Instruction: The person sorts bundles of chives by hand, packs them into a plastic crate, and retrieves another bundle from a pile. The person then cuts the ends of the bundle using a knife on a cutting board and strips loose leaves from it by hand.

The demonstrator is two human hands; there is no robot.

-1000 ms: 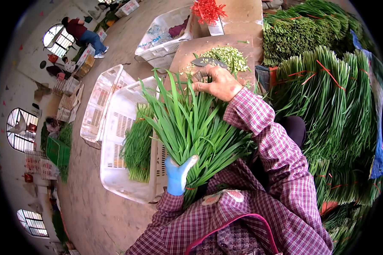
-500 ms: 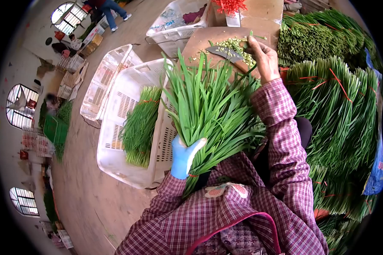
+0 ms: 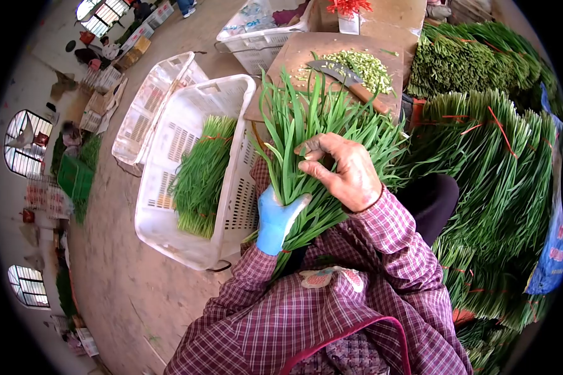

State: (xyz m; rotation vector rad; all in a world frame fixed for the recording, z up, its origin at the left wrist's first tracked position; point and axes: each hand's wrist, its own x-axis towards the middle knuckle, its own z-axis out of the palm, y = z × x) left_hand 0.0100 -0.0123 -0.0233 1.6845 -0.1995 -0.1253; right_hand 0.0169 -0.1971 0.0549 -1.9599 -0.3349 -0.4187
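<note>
Gripping the loose bunch of long, flat green leaves (image 3: 313,119) near its lower end, my left hand (image 3: 275,220), in a blue glove with a whitish thumb, has its fingers closed around it. The bunch is in front of my purple-and-white checked jacket (image 3: 319,312), its leaves fanning up and to the right. My bare right hand (image 3: 350,174) is over the middle of the bunch, its fingers (image 3: 322,142) curled and the thumb brought close to them at the leaves; I cannot tell whether they pinch one.

Beyond the bunch, a knife with a dark curved blade and brown wooden handle (image 3: 363,94) lies on the brown counter (image 3: 288,59), beside a spread of chopped pale-green pieces (image 3: 370,69). To my left, a white slotted plastic crate (image 3: 153,220) holds a red-tied green bundle (image 3: 203,181). To my right are stacked long green stalks (image 3: 488,169) with red ties.
</note>
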